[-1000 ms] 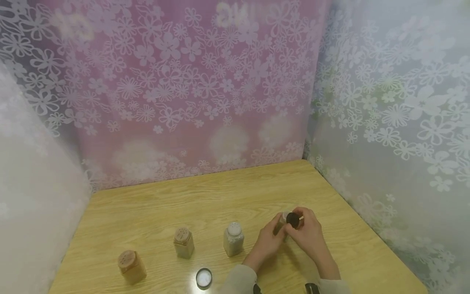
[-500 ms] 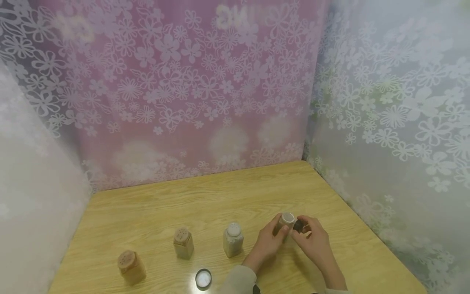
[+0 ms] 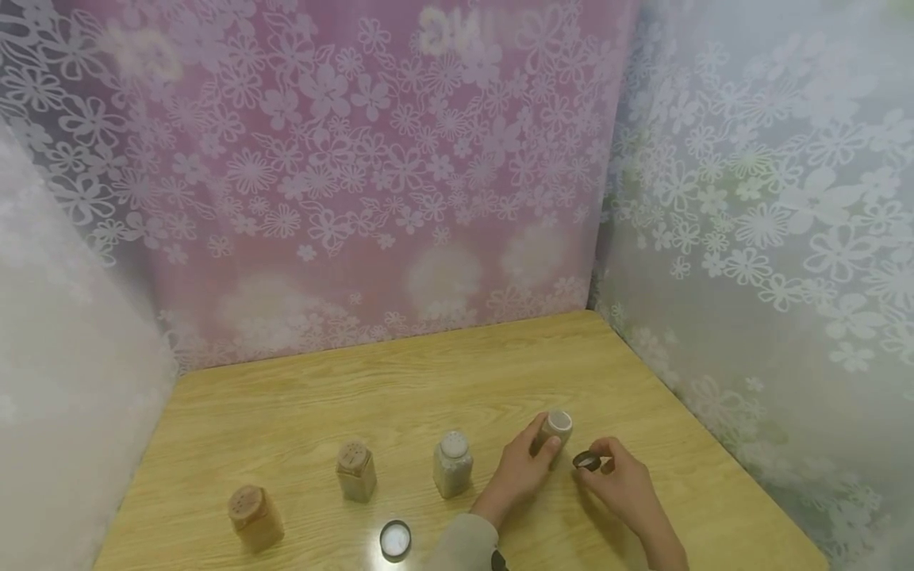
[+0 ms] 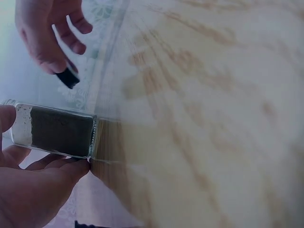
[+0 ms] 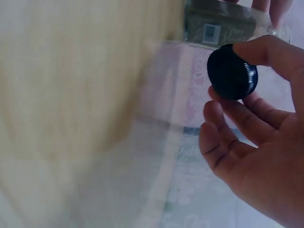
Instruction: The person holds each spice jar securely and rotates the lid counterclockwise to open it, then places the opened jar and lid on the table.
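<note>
My left hand (image 3: pixel 523 468) grips a square glass spice jar (image 4: pixel 61 130) that stands upright on the table. Dark powder fills most of it, and in the head view its round mouth is uncapped. A barcode label shows on the jar's side in the right wrist view. Just right of the jar, my right hand (image 3: pixel 624 484) pinches a round black cap (image 5: pixel 232 72) between thumb and fingers. The cap is apart from the jar, tilted so that its pale inside shows in the head view. The other right fingers are loosely bent.
Left of my hands stand a jar with a white perforated top (image 3: pixel 453 466), a jar with a tan perforated top (image 3: pixel 356 473) and an orange-brown jar (image 3: pixel 255 519). A loose black-rimmed cap (image 3: pixel 396 541) lies near the front of the wooden table (image 3: pixel 400 381). Flowered curtains (image 3: pixel 385 174) surround it.
The black cap has come off the jar's mouth. My right hand has carried it right and toward me, tipping it over. The left hand and the jar have stayed nearly still.
</note>
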`<state>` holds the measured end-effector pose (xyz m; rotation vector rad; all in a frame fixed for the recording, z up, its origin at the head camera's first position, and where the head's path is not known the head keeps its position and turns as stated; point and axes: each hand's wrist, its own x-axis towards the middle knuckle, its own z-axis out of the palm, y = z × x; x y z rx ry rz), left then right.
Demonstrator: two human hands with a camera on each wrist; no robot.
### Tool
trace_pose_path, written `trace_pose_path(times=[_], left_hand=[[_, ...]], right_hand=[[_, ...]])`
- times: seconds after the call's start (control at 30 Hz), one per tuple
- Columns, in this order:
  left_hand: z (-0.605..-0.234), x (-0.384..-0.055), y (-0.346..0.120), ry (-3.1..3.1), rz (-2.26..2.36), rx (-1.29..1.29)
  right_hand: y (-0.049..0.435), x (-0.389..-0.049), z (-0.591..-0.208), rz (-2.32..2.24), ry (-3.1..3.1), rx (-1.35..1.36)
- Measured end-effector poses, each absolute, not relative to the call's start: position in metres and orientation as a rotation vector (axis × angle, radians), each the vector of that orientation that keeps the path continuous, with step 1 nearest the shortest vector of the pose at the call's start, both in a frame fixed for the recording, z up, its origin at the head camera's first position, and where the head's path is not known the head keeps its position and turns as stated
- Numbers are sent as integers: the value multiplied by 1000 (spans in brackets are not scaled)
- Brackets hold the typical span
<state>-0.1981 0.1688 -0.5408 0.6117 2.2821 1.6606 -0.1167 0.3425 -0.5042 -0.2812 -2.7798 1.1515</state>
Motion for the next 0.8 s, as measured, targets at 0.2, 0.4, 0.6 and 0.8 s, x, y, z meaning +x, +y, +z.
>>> trace_pose_path(times=[0.2,0.4,0.6,0.8], left_hand=[[-540,-198,169,2265,1664,595],[-539,-195,167,2257,1668,602],[-535,-191,165,2247,1679,604],[-536,-188,167,2260,1690,601]], right_hand=[[349,-114,-510,1149,-2853,-299],[351,-113,-510,1079,-2908,-297],[351,-110,-508,1050,-2928,-292],[353,-108,-508,1078,-2923,-266]])
